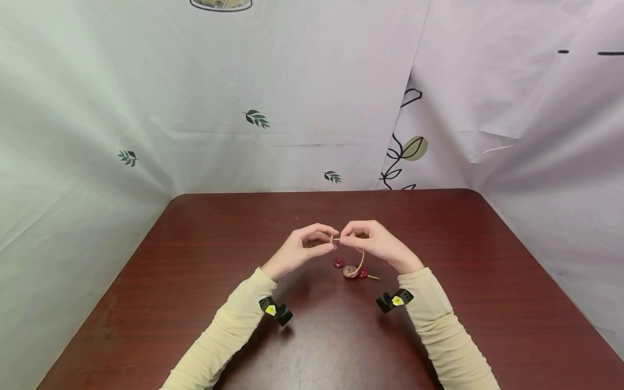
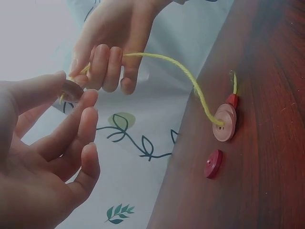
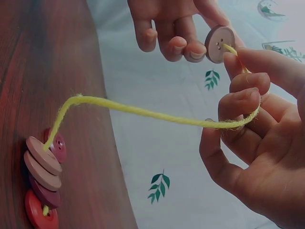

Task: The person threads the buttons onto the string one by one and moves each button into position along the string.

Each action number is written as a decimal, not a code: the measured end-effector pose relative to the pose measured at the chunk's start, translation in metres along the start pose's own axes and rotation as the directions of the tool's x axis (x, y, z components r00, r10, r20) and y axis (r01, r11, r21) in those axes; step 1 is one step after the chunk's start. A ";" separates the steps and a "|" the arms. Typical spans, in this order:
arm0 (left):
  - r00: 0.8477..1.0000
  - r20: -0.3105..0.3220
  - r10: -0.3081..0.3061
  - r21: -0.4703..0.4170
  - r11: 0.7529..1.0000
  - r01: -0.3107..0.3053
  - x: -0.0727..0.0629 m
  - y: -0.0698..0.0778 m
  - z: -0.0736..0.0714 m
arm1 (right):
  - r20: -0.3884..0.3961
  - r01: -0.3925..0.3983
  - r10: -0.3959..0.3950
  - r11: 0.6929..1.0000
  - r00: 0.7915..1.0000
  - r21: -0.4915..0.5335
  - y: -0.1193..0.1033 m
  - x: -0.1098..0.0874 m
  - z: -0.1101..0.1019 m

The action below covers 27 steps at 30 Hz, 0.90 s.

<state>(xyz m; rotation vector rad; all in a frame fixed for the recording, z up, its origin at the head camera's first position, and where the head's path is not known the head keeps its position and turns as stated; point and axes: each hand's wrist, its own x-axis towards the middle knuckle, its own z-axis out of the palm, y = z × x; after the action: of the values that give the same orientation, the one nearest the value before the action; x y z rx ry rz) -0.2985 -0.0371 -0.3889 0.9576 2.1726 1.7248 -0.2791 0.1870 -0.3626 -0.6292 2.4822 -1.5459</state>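
My left hand [image 1: 298, 250] pinches a round pinkish-brown button [image 3: 220, 45] by its rim, between thumb and fingertips. My right hand [image 1: 377, 241] pinches a yellow yarn [image 3: 157, 117] close to that button, and the yarn enters one of its holes. A short yellow bit shows on the button's other face in the left wrist view. From the right fingers the yarn curves down to threaded buttons on the table: pinkish ones [image 2: 224, 123], a purple one [image 3: 45, 192] and a red one [image 3: 40, 212]. Both hands are raised above the tabletop.
A loose dark-red button [image 1: 338, 262] lies on the brown table [image 1: 234, 227], just left of the threaded buttons. The yarn's short tail [image 1: 374, 278] sticks out beyond the red button. White cloth [image 1: 302, 81] with printed leaves hangs behind and beside the table.
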 end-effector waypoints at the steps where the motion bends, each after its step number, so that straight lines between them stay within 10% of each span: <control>1: 1.000 0.001 0.000 -0.004 1.000 0.000 0.000 0.000 0.000 | 0.003 0.002 -0.002 1.000 1.000 0.000 0.000 0.000 0.001; 9: 1.000 0.005 -0.020 -0.009 1.000 0.021 -0.005 0.020 0.004 | 0.003 -0.009 0.009 1.000 1.000 -0.001 0.001 0.002 0.004; 27: 0.999 -0.015 0.029 0.037 0.999 -0.028 0.000 0.001 0.003 | 0.003 -0.025 0.025 1.000 1.000 -0.002 0.003 0.003 0.003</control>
<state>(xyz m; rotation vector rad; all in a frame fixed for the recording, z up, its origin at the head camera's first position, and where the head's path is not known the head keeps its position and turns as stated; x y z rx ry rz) -0.2967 -0.0349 -0.3890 0.9924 2.2179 1.7163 -0.2810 0.1842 -0.3663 -0.5976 2.4796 -1.5328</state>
